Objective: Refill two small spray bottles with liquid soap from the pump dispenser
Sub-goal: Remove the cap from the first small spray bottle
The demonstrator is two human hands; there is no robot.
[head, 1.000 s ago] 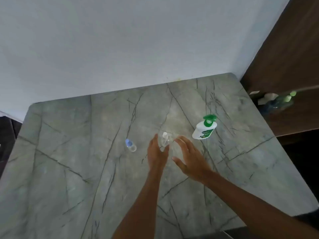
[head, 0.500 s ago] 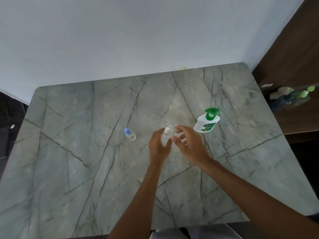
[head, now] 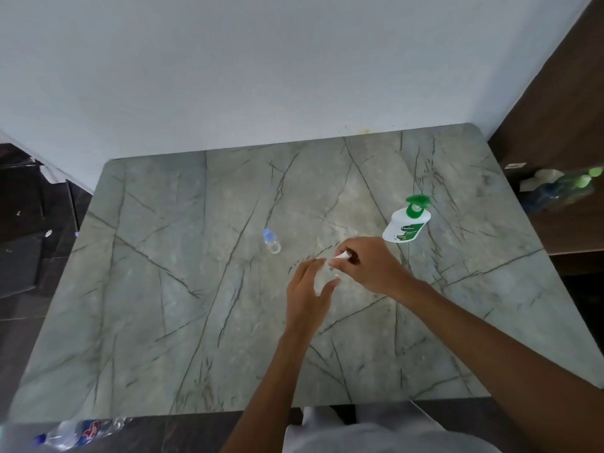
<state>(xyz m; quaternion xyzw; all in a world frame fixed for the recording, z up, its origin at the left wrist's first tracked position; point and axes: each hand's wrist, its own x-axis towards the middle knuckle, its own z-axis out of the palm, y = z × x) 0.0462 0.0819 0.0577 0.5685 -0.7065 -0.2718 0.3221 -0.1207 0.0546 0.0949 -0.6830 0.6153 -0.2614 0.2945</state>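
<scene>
A small clear spray bottle [head: 323, 273] stands near the middle of the grey marble table [head: 183, 305], and my left hand [head: 309, 291] wraps around its body. My right hand [head: 366, 264] pinches the bottle's white spray cap [head: 341, 255] at the top. A second small clear bottle with a blue cap [head: 271, 241] stands untouched to the left. The white soap dispenser with a green pump [head: 407, 222] stands to the right, behind my right hand.
A white wall runs along the table's far edge. A dark wooden unit at the right holds bottles with green caps [head: 562, 188]. A plastic water bottle [head: 75, 434] lies below the table's near left corner.
My right hand has closed in from beside the bottle and gripped the white cap. My left hand keeps its hold on the bottle body. The view has tilted down.
</scene>
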